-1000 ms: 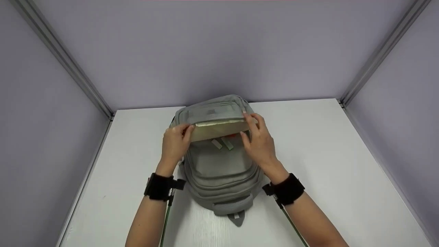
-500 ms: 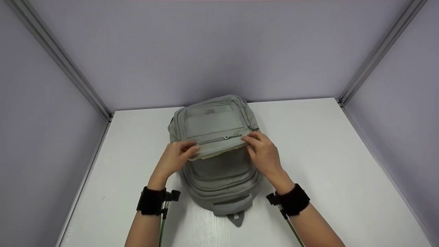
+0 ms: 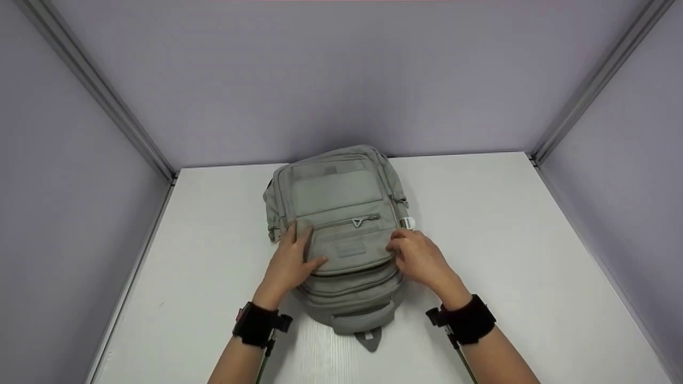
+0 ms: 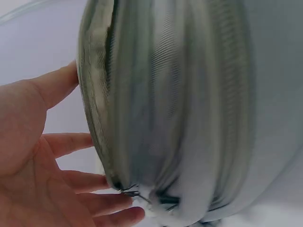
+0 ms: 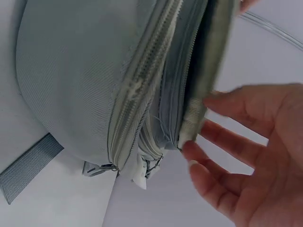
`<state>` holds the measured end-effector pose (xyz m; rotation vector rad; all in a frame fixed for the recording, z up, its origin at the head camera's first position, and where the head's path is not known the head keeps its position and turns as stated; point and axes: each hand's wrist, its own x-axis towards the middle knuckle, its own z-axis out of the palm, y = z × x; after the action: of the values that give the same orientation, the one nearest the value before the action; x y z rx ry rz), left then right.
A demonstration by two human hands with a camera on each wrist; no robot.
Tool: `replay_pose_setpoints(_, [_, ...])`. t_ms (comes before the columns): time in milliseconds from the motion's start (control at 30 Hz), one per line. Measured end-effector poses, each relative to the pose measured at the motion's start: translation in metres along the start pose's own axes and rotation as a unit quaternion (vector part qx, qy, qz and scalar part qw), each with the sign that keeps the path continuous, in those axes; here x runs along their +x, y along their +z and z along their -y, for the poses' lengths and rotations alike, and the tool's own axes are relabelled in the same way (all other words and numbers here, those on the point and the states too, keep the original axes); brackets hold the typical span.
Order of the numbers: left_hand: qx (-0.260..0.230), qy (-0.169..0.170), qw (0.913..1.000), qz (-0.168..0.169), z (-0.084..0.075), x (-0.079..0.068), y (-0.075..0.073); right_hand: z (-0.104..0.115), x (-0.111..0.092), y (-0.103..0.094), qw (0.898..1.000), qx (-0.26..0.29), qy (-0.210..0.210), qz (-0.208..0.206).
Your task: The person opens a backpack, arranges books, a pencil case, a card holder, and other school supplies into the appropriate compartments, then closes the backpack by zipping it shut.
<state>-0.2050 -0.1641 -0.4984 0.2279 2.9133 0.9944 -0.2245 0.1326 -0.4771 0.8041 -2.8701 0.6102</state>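
Note:
A grey-green backpack [image 3: 341, 186] lies on the white table, its carry handle [image 3: 364, 318] towards me. Its front pocket panel [image 3: 349, 248] is folded down over the pocket, with the zip edge gaping in both wrist views. My left hand [image 3: 288, 261] rests on the panel's left side, fingers spread and thumb on the front. At the panel's right edge is my right hand [image 3: 421, 258], its fingers loosely bent. In the right wrist view, its thumb and fingertips [image 5: 189, 163] touch the panel's edge and corner. The pocket's inside is mostly hidden.
A white tag [image 3: 408, 223] sticks out at the backpack's right side. A zip pull [image 3: 357, 222] hangs on the front. Behind the table [image 3: 507, 240] stands a pale wall [image 3: 341, 80], with side walls left and right. Each wrist wears a black band [image 3: 472, 320] with a cable.
The front panel, lifted with its pale lining showing, has come down towards me over the pocket. Both hands have moved nearer me; the left has let go of the edge and lies flatter.

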Motion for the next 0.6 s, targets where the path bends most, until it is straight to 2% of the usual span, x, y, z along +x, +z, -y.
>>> replay_pose_setpoints(200, [-0.01, 0.005, 0.9998, 0.014, 0.006, 0.003, 0.015, -0.004, 0.008, -0.002, 0.999, 0.014, 0.035, 0.008])
replay_pose_setpoints(333, [-0.024, 0.021, 0.9991, 0.029, 0.01, 0.009, 0.014, -0.009, 0.019, 0.003, 0.999, 0.012, 0.033, 0.017])
replay_pose_setpoints(600, [-0.053, 0.044, 0.9963, 0.051, 0.024, 0.019, 0.011, -0.011, 0.034, 0.017, 0.997, -0.011, 0.023, 0.076])
